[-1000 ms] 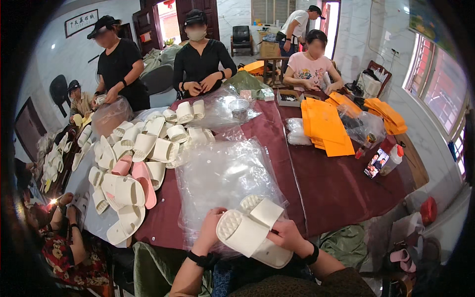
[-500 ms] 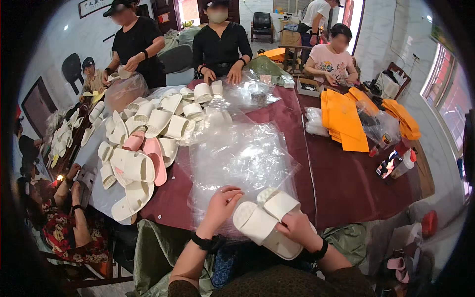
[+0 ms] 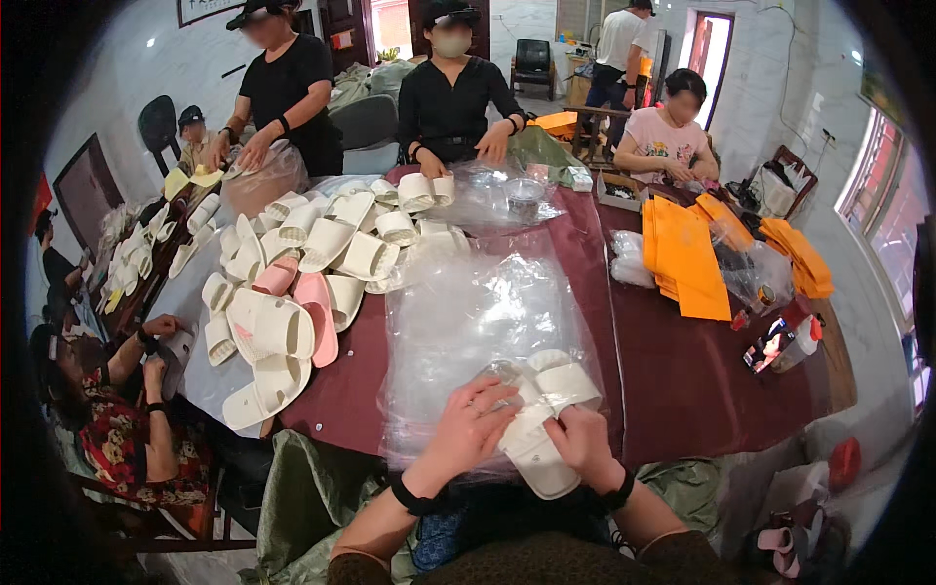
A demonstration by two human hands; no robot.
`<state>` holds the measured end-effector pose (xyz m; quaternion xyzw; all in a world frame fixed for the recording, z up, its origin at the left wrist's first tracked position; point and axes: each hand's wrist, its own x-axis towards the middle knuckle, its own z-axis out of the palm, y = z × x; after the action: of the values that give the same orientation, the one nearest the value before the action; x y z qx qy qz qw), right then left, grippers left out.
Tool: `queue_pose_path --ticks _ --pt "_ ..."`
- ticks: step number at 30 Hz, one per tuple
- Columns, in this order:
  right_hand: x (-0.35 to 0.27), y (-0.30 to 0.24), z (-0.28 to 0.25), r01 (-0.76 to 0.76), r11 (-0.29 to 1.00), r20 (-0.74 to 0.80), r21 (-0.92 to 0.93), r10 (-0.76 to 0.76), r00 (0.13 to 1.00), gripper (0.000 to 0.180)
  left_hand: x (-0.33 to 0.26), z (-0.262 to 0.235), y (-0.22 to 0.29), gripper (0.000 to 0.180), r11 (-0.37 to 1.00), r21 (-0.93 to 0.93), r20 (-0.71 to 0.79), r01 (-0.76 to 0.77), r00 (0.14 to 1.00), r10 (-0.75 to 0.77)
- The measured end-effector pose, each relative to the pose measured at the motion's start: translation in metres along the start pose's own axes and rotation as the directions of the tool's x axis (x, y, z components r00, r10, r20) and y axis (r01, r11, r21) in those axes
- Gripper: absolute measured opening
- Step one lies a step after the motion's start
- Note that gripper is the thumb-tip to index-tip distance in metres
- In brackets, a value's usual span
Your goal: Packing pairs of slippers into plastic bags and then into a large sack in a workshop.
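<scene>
A pair of white slide slippers (image 3: pixel 538 444) lies tilted over the front of a stack of clear plastic bags (image 3: pixel 468 302). My right hand (image 3: pixel 587 447) is closed on the slippers from the right side, its thumb on top near a strap. At the slippers' left edge, my left hand (image 3: pixel 473 429) has bent fingers around clear film beside one strap. Shiny plastic shows around the far ends of the slippers; how far the film covers them I cannot make out.
A heap of white slippers (image 3: pixel 331 234) with a few pink slippers (image 3: pixel 317 317) covers the table's left part. Orange cardboard pieces (image 3: pixel 687 258), a phone (image 3: pixel 770 346) and a plastic bottle (image 3: pixel 798 346) lie to the right. Several people work around the dark red tablecloth (image 3: pixel 682 390).
My left hand has moved right onto the slippers' edge and film. The slippers have turned more upright and shifted slightly right in my right hand. The whole view has shifted a little.
</scene>
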<state>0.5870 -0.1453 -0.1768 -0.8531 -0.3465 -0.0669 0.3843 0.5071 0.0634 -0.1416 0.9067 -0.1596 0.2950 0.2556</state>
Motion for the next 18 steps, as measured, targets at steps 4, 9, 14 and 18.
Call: queue_pose_path --ticks 4,9,14,18 --pt "0.014 0.012 0.026 -0.003 0.999 -0.107 -0.048 -0.002 0.994 0.029 0.001 0.010 0.015 0.021 0.984 -0.175 0.016 0.007 1.000 -0.004" --pt "0.056 0.010 0.054 -0.197 0.977 -0.032 -0.078 0.195 0.980 0.035 -0.008 0.007 0.025 0.019 0.908 -0.401 0.151 0.120 0.986 -0.064" --pt "0.093 -0.005 0.074 -0.214 0.977 -0.025 -0.008 0.214 0.977 0.036 -0.015 -0.005 0.024 0.020 0.843 -0.519 0.264 0.141 0.964 0.002" --pt "0.088 0.006 0.098 -0.064 0.998 0.048 -0.022 0.065 0.997 0.046 -0.027 -0.017 0.010 0.027 0.882 -0.438 0.235 0.172 0.969 -0.072"
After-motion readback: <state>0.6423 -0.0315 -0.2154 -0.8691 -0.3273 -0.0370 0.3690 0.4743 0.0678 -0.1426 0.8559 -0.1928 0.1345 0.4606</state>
